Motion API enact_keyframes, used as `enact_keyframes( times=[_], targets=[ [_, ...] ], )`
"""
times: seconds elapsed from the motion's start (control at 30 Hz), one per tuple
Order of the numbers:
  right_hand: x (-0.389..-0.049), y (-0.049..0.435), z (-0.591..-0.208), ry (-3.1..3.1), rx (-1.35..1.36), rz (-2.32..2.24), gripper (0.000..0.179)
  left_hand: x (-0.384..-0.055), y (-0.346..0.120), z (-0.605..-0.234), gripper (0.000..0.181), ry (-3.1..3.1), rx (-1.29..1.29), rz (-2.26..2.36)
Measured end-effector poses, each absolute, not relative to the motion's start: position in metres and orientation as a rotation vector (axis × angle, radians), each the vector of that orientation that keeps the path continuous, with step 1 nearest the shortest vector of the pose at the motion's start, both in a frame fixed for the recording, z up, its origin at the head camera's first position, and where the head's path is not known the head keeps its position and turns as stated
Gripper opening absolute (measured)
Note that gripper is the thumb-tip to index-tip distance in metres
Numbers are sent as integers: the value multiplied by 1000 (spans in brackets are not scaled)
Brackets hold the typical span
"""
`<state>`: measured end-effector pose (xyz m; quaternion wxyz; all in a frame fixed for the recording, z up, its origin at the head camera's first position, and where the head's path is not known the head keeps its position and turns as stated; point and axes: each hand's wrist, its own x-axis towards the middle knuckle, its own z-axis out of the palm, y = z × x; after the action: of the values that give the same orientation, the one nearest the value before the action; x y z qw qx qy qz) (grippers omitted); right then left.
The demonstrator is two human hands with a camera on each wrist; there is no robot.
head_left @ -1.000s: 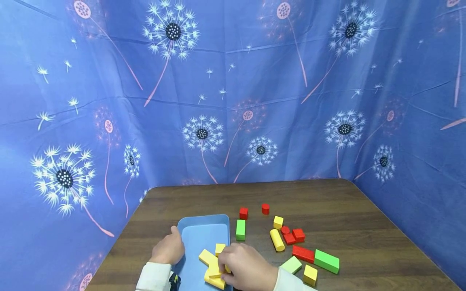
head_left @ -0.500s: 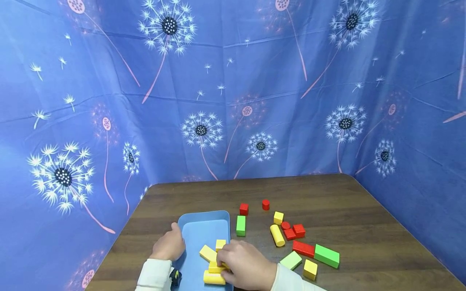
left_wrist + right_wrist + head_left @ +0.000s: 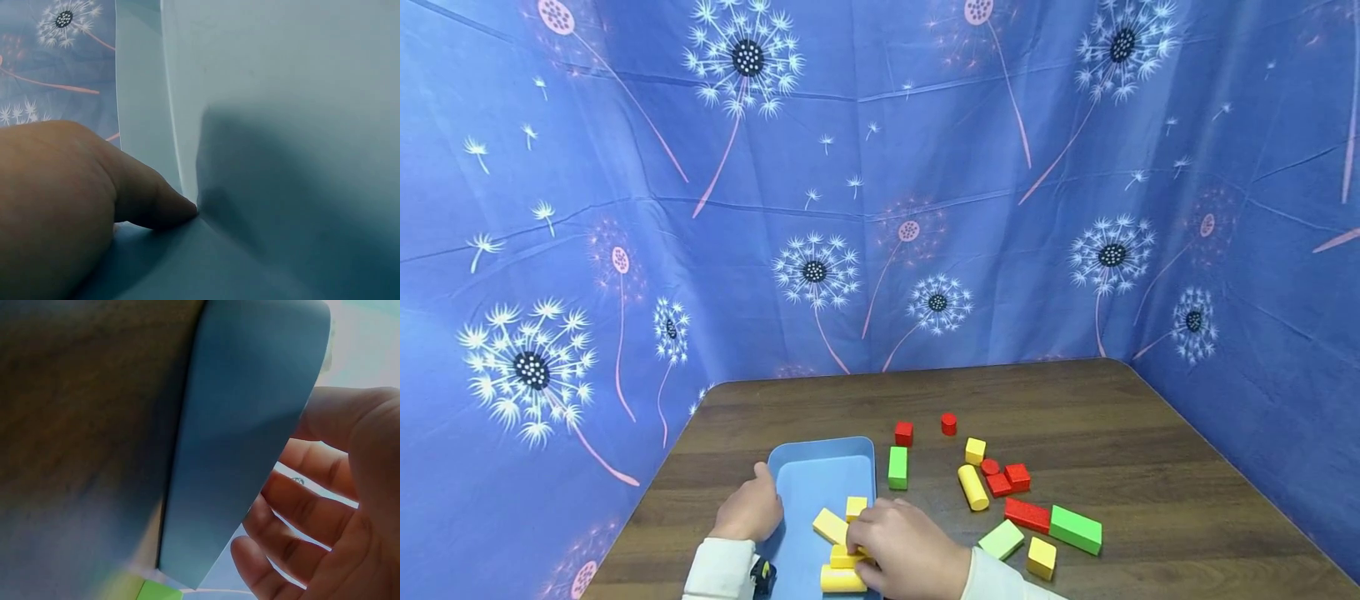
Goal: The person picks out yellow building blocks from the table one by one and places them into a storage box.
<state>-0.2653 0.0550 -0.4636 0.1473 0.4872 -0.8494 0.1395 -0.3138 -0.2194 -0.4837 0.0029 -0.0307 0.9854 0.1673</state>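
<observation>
My left hand (image 3: 749,505) grips the left wall of a blue tray (image 3: 820,450); in the left wrist view the thumb (image 3: 156,200) presses the tray's inner side. Over the tray's right wall reaches my right hand (image 3: 912,546), its thumb and fingers pinching a yellow block (image 3: 847,557) low in the tray. Part of that block is hidden by the fingers. A yellow cylinder (image 3: 843,579) lies in front of it, a yellow plank (image 3: 831,526) and a yellow cube (image 3: 856,507) behind. In the right wrist view the tray wall (image 3: 244,425) hides the fingertips.
Right of the tray lie a green block (image 3: 898,467), a red cube (image 3: 903,433), a yellow cylinder (image 3: 973,487), a long red block (image 3: 1027,515), a long green block (image 3: 1076,529), a pale green block (image 3: 1002,540) and a yellow cube (image 3: 1041,558). A blue patterned cloth (image 3: 865,167) hangs behind.
Between the first frame and the middle one, the yellow block under my right fingers and the yellow cylinder beside it turned straighter across the tray. My left hand has stayed on the tray wall.
</observation>
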Motion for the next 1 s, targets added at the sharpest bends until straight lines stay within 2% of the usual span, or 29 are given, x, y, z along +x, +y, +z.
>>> enact_keyframes(
  times=[0.4,0.77,1.0],
  targets=[
    [-263,62,-451,-2477,1440,443,4,-312,-220,-484,65,3112,-62,522],
    [-263,65,-452,-2444,1474,409,11,-306,-217,-487,65,3071,-104,533],
    [-270,69,-443,-2508,1374,420,2,-311,-221,-484,64,3117,-64,520]
  ],
)
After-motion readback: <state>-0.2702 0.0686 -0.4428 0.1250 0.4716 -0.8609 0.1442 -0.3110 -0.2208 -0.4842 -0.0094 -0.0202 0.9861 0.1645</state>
